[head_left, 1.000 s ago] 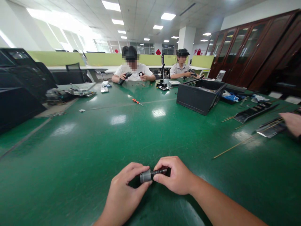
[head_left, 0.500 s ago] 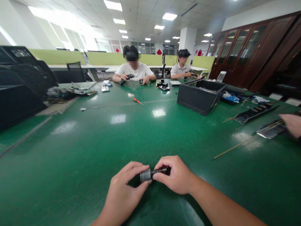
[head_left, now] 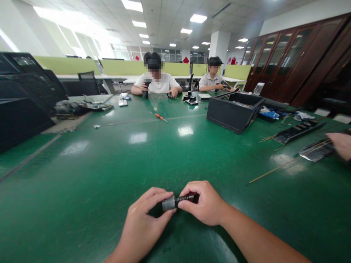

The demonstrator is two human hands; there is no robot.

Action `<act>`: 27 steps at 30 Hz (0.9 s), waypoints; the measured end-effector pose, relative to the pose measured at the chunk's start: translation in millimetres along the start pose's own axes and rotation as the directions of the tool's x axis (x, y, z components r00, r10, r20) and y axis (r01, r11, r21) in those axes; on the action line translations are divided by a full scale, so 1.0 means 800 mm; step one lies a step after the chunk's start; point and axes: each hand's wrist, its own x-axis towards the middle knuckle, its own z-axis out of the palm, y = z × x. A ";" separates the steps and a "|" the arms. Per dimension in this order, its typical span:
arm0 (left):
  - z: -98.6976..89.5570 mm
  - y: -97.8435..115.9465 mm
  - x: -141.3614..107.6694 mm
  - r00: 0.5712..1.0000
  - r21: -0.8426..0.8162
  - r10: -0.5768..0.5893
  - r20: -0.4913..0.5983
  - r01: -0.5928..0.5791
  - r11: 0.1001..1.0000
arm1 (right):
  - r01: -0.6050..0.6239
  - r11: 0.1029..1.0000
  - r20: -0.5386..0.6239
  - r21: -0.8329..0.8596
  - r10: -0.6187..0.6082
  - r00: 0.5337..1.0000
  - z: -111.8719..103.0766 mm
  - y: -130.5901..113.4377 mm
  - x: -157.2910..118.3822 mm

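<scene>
Low in the middle of the view, my left hand [head_left: 148, 219] grips a small motor [head_left: 168, 204], a grey metal cylinder, between thumb and fingers. From its right end juts a dark ribbed shaft with rings along it [head_left: 184, 198]. My right hand [head_left: 204, 202] is closed around this shaft, thumb and forefinger pinching it close to the cylinder. Both hands are just above the green table [head_left: 117, 171], with the motor lying almost level. My right fingers hide part of the shaft's far side.
An orange screwdriver [head_left: 160, 117] lies mid-table. A black bin [head_left: 227, 117] stands right of it, with metal trays [head_left: 298, 131] and thin brass rods [head_left: 270, 174] farther right. Two co-workers [head_left: 157, 82] sit opposite, holding power drills. Another person's hand [head_left: 340, 144] enters at right.
My hands and the motor stay nearly in place, with only a slight shift left of the cylinder. The co-worker opposite has tilted the drill upright.
</scene>
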 end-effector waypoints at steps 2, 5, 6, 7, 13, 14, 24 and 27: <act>-0.001 0.000 0.000 1.000 0.006 -0.001 0.000 0.001 1.000 | -0.001 1.000 -0.003 -0.003 0.001 1.000 0.000 0.000 0.001; -0.001 -0.001 0.001 1.000 0.005 0.003 -0.010 -0.003 1.000 | -0.006 1.000 -0.008 -0.002 0.006 1.000 0.000 0.001 0.001; -0.001 -0.001 0.001 1.000 0.003 0.003 -0.012 -0.003 1.000 | -0.008 1.000 -0.008 0.001 0.008 1.000 0.000 0.001 0.001; 0.000 -0.002 0.001 1.000 0.002 0.002 -0.010 -0.002 1.000 | -0.009 1.000 -0.008 0.004 0.009 1.000 -0.001 0.001 0.001; 0.002 -0.003 -0.002 1.000 -0.010 -0.014 0.002 0.014 1.000 | -0.001 1.000 -0.017 0.023 0.002 1.000 -0.002 0.001 0.000; 0.002 -0.003 -0.002 1.000 -0.012 -0.015 0.004 0.015 1.000 | -0.004 1.000 -0.018 0.025 0.004 1.000 -0.002 0.001 0.000; 0.000 -0.004 -0.003 1.000 -0.012 -0.012 -0.001 0.012 1.000 | -0.029 0.998 -0.013 0.047 0.030 0.999 -0.003 0.000 0.001; 0.000 -0.005 -0.002 1.000 -0.014 -0.023 -0.008 0.023 1.000 | -0.046 0.997 -0.016 0.067 0.047 0.999 -0.002 0.001 0.001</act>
